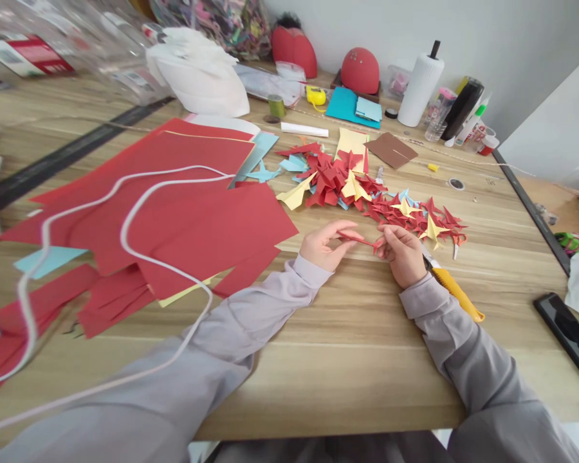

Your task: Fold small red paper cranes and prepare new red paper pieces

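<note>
Between my two hands is a small, narrow piece of red folded paper (pixel 363 240). My left hand (pixel 323 247) pinches its left end, and the fingertips of my right hand (pixel 402 256) close on its right end. Just beyond them lies a heap of folded paper cranes (pixel 332 177), mostly red with some yellow and light blue. The heap stretches right into a band of smaller red folded pieces (pixel 400 212). Beside my right wrist rests a yellow-handled utility knife (pixel 456 294), its front partly hidden by the hand.
Large red paper sheets (pixel 197 218) cover the left of the table, with a white cable (pixel 125 225) looping above them. A black phone (pixel 569 337) lies at the right edge. Small scissors (pixel 457 244), a tape measure (pixel 316 96), a white bottle (pixel 419 90) and brown paper (pixel 390 150) lie farther back.
</note>
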`<action>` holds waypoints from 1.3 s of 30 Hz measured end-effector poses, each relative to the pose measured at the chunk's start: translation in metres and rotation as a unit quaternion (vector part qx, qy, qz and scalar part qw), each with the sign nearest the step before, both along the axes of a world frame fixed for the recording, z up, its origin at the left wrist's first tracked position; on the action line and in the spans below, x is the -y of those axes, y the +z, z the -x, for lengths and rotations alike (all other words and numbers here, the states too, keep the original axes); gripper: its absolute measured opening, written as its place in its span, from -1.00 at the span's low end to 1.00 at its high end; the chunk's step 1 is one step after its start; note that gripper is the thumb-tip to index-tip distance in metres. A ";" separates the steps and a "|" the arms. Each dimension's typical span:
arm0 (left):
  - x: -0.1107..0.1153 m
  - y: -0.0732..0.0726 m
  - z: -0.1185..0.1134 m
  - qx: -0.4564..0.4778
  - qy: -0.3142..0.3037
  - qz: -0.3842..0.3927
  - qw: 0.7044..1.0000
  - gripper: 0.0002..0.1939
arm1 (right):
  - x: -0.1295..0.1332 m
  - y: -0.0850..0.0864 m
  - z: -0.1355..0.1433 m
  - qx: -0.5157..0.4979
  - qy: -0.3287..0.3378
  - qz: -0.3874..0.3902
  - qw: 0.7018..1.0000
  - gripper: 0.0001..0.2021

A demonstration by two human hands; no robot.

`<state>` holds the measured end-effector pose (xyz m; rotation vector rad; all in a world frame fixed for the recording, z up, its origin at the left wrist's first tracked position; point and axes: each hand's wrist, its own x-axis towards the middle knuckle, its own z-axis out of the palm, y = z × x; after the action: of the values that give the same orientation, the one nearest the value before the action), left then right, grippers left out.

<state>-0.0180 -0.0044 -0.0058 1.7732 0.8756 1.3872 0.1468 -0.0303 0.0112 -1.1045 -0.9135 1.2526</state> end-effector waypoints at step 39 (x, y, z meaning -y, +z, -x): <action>-0.002 0.007 -0.003 0.121 -0.067 0.211 0.968 -0.33 | 0.005 -0.005 0.002 0.088 0.088 -0.063 0.990 -0.79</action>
<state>-0.0154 -0.0023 0.0016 1.2860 0.8295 1.1927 0.1453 -0.0355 0.0061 -1.0634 -1.2280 1.2345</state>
